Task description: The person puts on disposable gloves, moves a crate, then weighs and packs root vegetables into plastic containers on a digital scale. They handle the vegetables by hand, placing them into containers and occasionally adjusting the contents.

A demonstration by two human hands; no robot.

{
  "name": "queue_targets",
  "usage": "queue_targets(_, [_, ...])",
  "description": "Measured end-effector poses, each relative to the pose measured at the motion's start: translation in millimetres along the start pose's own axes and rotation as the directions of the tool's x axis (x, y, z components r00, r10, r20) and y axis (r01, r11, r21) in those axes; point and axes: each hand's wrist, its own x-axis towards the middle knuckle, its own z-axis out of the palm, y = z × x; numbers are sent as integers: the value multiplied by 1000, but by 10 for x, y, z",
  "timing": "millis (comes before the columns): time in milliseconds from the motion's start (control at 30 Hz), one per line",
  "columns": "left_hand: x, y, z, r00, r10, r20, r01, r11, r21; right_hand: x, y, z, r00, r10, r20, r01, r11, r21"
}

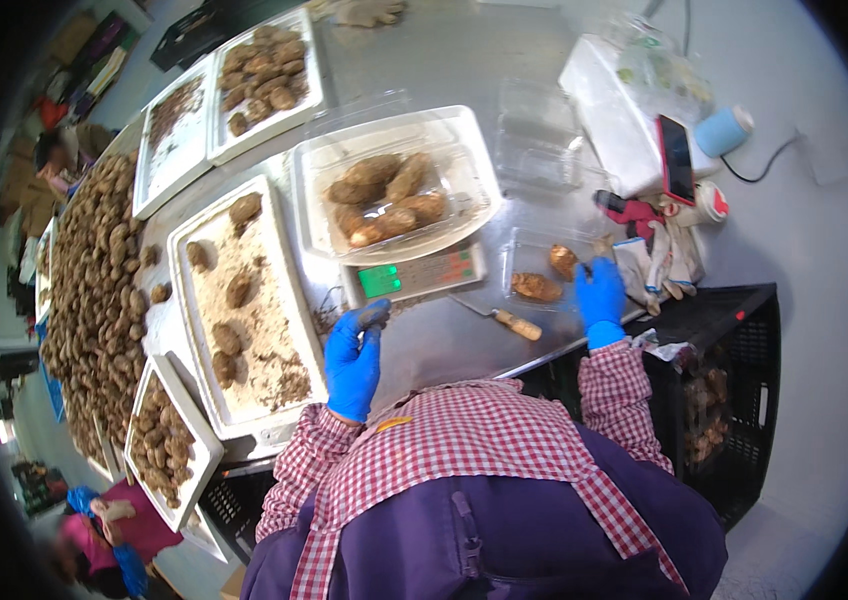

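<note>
Both my hands wear blue gloves. My left hand (354,362) is beside the scale, thumb and fingers apart, its fingertips dark with what looks like soil. At the right, my right hand (601,297) reaches over the edge of a clear plastic tray (542,240), fingers stretched. Two brown taro-like tubers lie in that tray; the upper tuber (563,262) is against or very near my right thumb. Between my hands is a wooden-handled knife (517,323). A digital scale (424,275) carries a white basin (487,165), where several tubers (384,200) sit in a clear tray.
Left of the scale lies a white tray (279,300) with loose soil and several tubers. Beyond is a big heap of tubers (94,310). Empty clear trays (539,135), a phone (676,160) and used gloves (659,262) are at the right. A black crate (754,370) stands below. Other people work at the left.
</note>
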Motion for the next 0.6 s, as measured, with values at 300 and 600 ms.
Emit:
queue_targets(300, [-439, -186, -102, 960, -244, 136, 232, 968, 99, 284, -7, 284, 969, -65, 240, 165, 888, -428])
queue_targets(600, [-399, -241, -119, 955, -264, 133, 250, 961, 115, 344, -230, -107, 991, -73, 114, 95, 975, -201])
